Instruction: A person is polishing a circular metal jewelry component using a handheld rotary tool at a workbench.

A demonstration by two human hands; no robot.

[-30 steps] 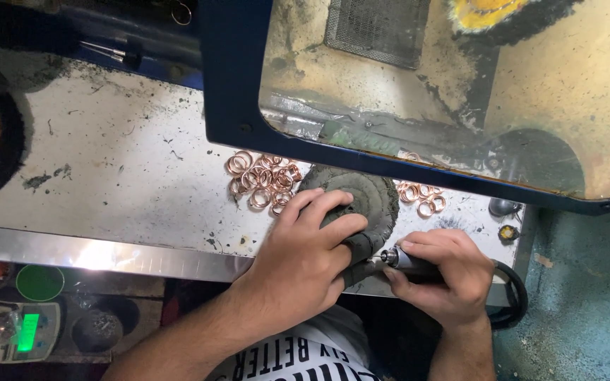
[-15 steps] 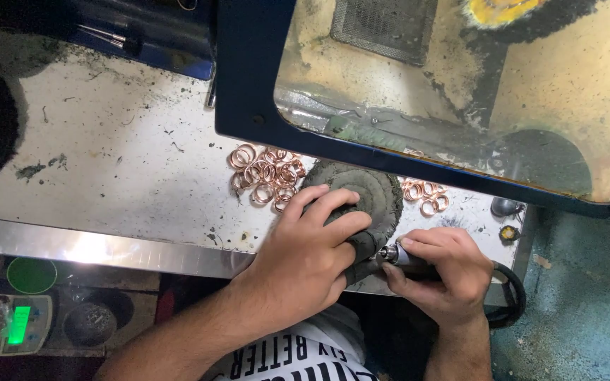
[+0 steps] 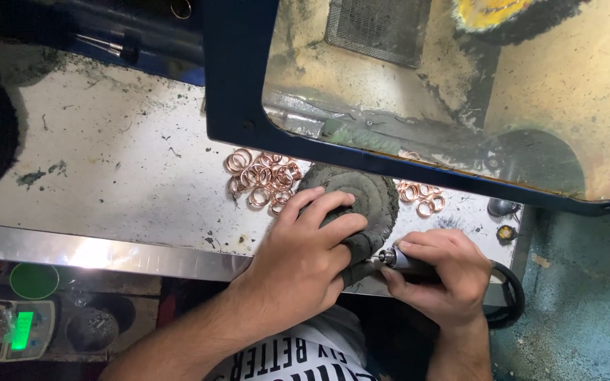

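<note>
A small metal-polishing workshop is shown, most likely for jewellery. A grimy, dust-stained metal surface (image 3: 121, 176) is seen, with heaps of copper-coloured rings (image 3: 261, 178) scattered on it beside a blackened cloth buffing wheel (image 3: 365, 197). A blue-framed dust hood (image 3: 238, 85) with a smeared clear shield and a vent grille (image 3: 370, 27) is set over it. A handheld rotary tool (image 3: 407, 261) and a small digital scale (image 3: 8, 335) below the edge complete the setting.

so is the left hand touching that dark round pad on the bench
Touching. The head view shows the left hand lying on the dark round pad, fingers curled over its near edge with no gap.
</note>
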